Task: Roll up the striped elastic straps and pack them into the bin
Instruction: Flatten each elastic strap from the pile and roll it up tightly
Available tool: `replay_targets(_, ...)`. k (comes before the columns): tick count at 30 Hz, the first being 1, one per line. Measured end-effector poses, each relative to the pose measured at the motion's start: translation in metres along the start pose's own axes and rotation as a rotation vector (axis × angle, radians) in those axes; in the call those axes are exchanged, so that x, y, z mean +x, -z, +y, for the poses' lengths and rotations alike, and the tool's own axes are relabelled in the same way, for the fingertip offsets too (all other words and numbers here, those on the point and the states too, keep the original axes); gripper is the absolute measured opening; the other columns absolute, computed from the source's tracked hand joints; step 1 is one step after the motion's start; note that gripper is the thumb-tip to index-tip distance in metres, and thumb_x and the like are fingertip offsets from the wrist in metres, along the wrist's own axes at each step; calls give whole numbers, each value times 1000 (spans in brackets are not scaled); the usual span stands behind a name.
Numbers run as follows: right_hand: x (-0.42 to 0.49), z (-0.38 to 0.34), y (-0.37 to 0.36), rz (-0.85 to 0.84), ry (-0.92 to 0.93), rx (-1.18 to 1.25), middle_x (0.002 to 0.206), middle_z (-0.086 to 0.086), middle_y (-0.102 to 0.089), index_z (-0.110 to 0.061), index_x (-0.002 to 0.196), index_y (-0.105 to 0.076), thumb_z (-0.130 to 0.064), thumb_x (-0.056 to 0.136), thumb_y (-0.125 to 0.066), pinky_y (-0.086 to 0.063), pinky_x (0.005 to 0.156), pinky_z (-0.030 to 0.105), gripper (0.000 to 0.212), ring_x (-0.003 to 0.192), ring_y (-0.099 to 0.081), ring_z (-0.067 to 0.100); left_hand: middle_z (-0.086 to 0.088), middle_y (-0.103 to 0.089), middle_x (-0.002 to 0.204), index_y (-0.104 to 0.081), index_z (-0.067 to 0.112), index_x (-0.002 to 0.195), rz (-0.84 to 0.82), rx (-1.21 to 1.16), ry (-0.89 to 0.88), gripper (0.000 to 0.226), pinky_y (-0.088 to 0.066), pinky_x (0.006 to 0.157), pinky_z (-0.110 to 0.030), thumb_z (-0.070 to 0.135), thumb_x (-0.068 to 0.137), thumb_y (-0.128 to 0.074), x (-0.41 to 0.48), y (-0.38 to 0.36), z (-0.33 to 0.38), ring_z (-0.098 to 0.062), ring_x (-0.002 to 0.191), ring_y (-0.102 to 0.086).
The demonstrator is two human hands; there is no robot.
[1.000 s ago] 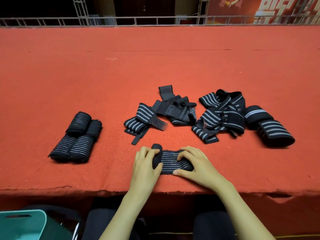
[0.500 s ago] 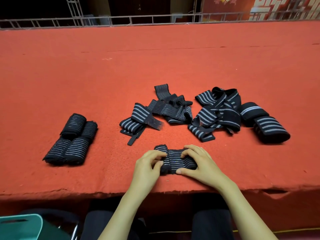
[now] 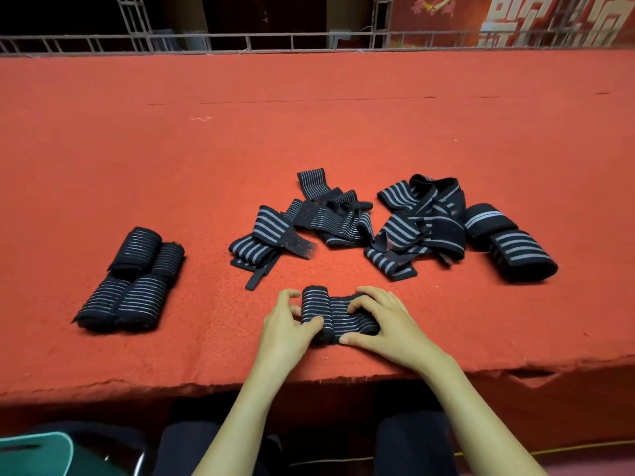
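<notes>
Near edge, middle: strap [image 3: 338,316] lying crosswise on the red tabletop [image 3: 309,115], dark with thin pale stripes, rolled thick at its left end, flatter toward the right.
Left hand [image 3: 287,329]: clamped on the rolled end, fingers curled over the far side, thumb pushed in from the near side.
Right hand [image 3: 385,324]: down on the flatter end, fingers bent over the top, thumb tucked along the near side, gripping that same strap.
Left part, back from the near edge: rolls [image 3: 130,283], four of them, packed tight and touching, two nearer, two behind, well apart from both hands.
Centre, just beyond the hands: loose heap [image 3: 309,225], unrolled and tangled, with a narrow tail trailing toward the near edge.
Right of centre: second heap [image 3: 422,225], broader stripes, folded over itself, right up beside the first; touching or not, cannot tell.
Toward the right edge: bundles [image 3: 508,242], two fat ones with wide stripes, side by side, snug against the second heap.
Below the near edge, far left: bin [image 3: 34,448], teal, off the tabletop, only a rim and a handle slot in view, inside hidden.
Far edge: railing [image 3: 275,41], grey metal, running the full width.
Beyond the far right corner: banner [image 3: 515,18], red with pale lettering, partly cut off.
</notes>
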State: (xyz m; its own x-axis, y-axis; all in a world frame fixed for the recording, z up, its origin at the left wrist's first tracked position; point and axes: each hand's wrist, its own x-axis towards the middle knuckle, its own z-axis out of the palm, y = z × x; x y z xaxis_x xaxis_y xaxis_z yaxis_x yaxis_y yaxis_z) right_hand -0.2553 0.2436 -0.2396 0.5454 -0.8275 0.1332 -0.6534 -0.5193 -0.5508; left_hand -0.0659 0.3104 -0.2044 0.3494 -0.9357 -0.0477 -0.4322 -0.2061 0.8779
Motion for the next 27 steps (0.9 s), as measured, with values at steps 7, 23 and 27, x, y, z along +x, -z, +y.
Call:
replay_targets(7,23,-40,-29,-86,64,-53,144,-9,-35,-37,115,-54,-79,67,-39,-12,117,49,66,139,-21,11,9,-62,84,-55,21,108,206,123,17,38,-48,76,-31,16,74,-72,-7,53,-22,-14,75,-61)
replay_targets(23,29,-41,-39,-11,43,115,135,-16,-45,-35,111,-60,-75,65,-52,-28,110,29,61,128,-37,5,19,-52,98,-69,21,93,165,246,-328,24,-25,82,-2,27,72,-79,-5,31,-29,-7,96,-45)
replay_targets(27,27,-43,-39,5,5,189,129,-25,-43,-37,108,-61,-66,64,-63,-30,109,31,52,126,-38,3,16,-62,96,-70,23,84,126,143,-289,11,-32,81,-1,13,84,-67,-6,33,-29,-1,91,-56)
